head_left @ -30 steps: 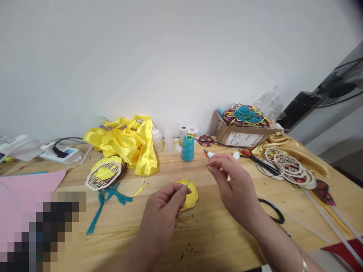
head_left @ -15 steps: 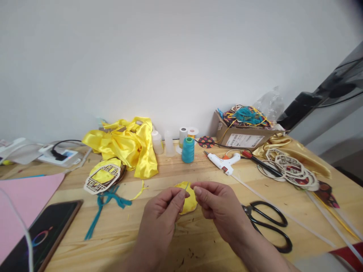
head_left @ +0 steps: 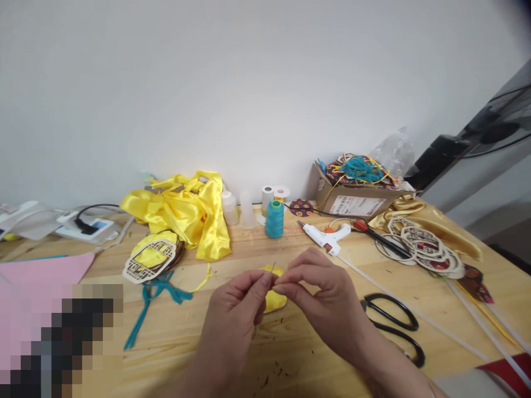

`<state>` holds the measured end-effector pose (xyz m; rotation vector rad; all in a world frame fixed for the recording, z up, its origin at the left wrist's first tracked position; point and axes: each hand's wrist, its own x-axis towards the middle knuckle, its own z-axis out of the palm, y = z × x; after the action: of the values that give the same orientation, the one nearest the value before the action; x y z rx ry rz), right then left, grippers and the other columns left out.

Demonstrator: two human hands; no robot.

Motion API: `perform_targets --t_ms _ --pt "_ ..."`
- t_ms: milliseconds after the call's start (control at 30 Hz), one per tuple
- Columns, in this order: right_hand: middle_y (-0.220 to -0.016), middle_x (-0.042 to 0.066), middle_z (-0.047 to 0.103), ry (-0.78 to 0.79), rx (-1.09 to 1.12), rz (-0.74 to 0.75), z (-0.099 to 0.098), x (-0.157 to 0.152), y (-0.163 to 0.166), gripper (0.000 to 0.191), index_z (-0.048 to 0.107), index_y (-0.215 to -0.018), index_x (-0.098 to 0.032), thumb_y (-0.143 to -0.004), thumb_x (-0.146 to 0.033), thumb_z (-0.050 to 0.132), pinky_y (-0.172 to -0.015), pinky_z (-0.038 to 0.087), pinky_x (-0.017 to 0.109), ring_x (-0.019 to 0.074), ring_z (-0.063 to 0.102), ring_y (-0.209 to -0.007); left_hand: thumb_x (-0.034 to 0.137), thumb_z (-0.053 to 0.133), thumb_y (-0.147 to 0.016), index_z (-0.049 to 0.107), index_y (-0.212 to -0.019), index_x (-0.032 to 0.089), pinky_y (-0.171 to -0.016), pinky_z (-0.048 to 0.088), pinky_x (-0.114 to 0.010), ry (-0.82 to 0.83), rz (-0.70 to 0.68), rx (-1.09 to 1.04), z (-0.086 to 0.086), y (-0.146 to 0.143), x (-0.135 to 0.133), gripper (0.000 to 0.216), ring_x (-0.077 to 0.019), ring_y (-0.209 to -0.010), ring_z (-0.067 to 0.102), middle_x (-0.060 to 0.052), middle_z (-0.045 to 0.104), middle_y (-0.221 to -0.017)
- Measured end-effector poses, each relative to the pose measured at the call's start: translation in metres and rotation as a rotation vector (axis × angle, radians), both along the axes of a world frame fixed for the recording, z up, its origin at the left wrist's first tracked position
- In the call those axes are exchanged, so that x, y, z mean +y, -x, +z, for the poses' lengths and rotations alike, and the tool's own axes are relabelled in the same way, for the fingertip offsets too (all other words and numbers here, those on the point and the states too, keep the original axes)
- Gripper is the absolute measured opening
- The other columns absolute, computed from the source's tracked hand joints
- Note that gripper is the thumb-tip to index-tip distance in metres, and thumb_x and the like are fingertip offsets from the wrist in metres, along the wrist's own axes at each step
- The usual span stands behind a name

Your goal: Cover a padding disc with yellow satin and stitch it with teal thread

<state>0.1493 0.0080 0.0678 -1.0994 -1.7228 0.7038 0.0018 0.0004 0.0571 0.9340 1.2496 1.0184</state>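
Observation:
My left hand (head_left: pixel 238 307) is closed in a pinch, with a thin greyish strand (head_left: pixel 273 267) poking up from between thumb and forefinger. Close against it, my right hand (head_left: pixel 321 293) also pinches, its fingertips meeting the left thumb; what they hold is too small to make out. Under and behind both hands lies a round yellow cloth piece (head_left: pixel 275 302) on the wooden table, partly covered by the fingers. Black-handled scissors (head_left: pixel 392 312) lie beside my right forearm, their blades hidden. A cone of teal thread (head_left: pixel 274 220) stands upright beyond the hands.
At the back left is crumpled yellow satin (head_left: pixel 178 210), with patterned wooden cutouts (head_left: pixel 151 257) and teal cords (head_left: pixel 143 318) before it. A white glue gun (head_left: pixel 327 237) lies right of centre. Behind it stands a cardboard box (head_left: pixel 360 203); more cutouts (head_left: pixel 431 249) lie at right.
My right hand has moved left, closing the small gap to my left hand, and its wrist has turned. The strand in my left fingers now stands more upright.

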Motion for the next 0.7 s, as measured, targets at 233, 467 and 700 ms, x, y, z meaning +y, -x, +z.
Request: perform_targets --t_ms 233,467,700 --pt "-0.067 0.000 0.063 0.080 0.062 -0.080 -0.006 0.004 0.003 0.010 0.070 -0.064 -0.019 -0.073 -0.015 0.069 -0.064 0.045 0.026 0.0132 0.057 -0.067 0.038 0.062 -0.078 0.066 -0.061 0.015 -0.043 0.019 -0.022 -0.039 -0.054 0.003 -0.004 -0.003 -0.005 0.028 -0.0075 -0.047 0.028 0.004 0.044 -0.050" --pt "-0.067 0.002 0.060 0.357 0.275 -0.112 -0.011 0.006 -0.001 0.031 0.073 -0.080 -0.016 -0.085 -0.038 0.052 -0.058 0.039 0.026 0.0119 0.051 -0.061 0.036 0.066 -0.076 0.069 -0.072 0.018 -0.045 0.025 -0.020 -0.012 -0.003 -0.019 -0.007 0.000 -0.006 0.019 -0.0082 -0.050 0.034 0.005 0.046 -0.053" --pt "-0.061 -0.001 0.058 0.784 0.630 0.001 -0.027 -0.002 0.000 0.027 0.076 -0.080 -0.018 -0.066 -0.041 0.073 -0.052 0.030 0.022 0.0071 0.038 -0.053 0.036 0.067 -0.075 0.069 -0.072 0.019 -0.047 0.030 -0.020 -0.014 0.033 -0.062 -0.009 0.001 -0.006 0.018 -0.0097 -0.052 0.036 0.004 0.049 -0.056"
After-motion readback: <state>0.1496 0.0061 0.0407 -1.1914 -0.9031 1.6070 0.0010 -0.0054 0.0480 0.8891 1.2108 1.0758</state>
